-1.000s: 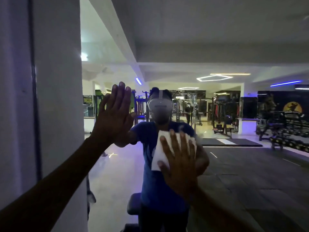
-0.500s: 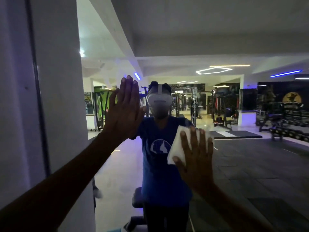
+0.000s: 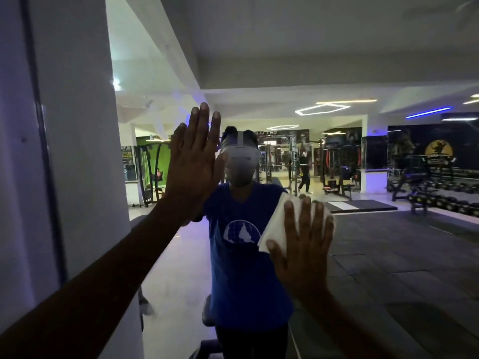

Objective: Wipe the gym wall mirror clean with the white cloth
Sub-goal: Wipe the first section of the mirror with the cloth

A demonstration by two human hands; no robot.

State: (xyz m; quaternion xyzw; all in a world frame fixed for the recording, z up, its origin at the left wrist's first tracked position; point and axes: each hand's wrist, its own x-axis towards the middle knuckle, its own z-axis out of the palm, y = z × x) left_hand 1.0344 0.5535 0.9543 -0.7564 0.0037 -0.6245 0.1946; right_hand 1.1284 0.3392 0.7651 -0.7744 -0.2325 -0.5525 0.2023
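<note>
Your right hand [image 3: 302, 244] lies flat with fingers straight and spread, pressing the white cloth [image 3: 276, 226] against the mirror [image 3: 388, 255] at about 4 o'clock from centre. Your left hand [image 3: 193, 164] is at 10 o'clock, palm flat on the glass, fingers straight and together

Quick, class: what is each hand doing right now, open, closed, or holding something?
Left hand: open, fingers straight, flat against the mirror.
Right hand: open, fingers spread, pressing the white cloth onto the mirror.
</note>
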